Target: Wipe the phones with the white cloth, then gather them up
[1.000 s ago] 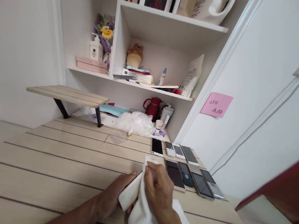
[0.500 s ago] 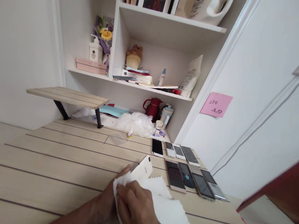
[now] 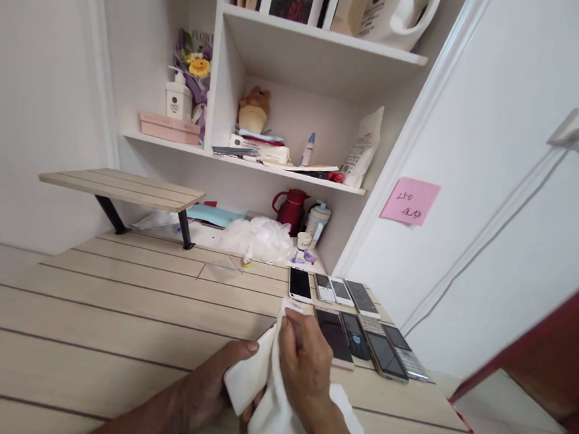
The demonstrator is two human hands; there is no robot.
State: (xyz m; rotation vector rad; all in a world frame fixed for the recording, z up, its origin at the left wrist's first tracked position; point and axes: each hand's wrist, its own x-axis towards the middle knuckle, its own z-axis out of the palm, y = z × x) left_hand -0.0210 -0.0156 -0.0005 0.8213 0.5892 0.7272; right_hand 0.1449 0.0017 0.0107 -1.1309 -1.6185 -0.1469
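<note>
A white phone (image 3: 249, 378), tilted with its pale back facing up, lies in my left hand (image 3: 216, 382), whose thumb rests on its edge and whose fingers wrap underneath. My right hand (image 3: 307, 359) pinches a white cloth (image 3: 274, 416) against the phone's upper end, which the cloth covers. The rest of the cloth hangs down below my right hand towards the table. Just beyond my right hand lie a phone with a white frame (image 3: 300, 284) and a larger dark-screened phone (image 3: 333, 337), partly hidden by the hand.
Several more phones (image 3: 386, 354) lie in rows at the right of the wooden table (image 3: 127, 304). A small raised stand (image 3: 121, 187) is at the back left. Behind are a small bottle (image 3: 247, 256), crumpled plastic (image 3: 258, 238), a red jug (image 3: 290, 210) and shelves (image 3: 323, 39).
My right hand has moved up along the phone with the cloth, from its lower part to its upper end. The phone's lower back and my left thumb now show. The view has shifted slightly.
</note>
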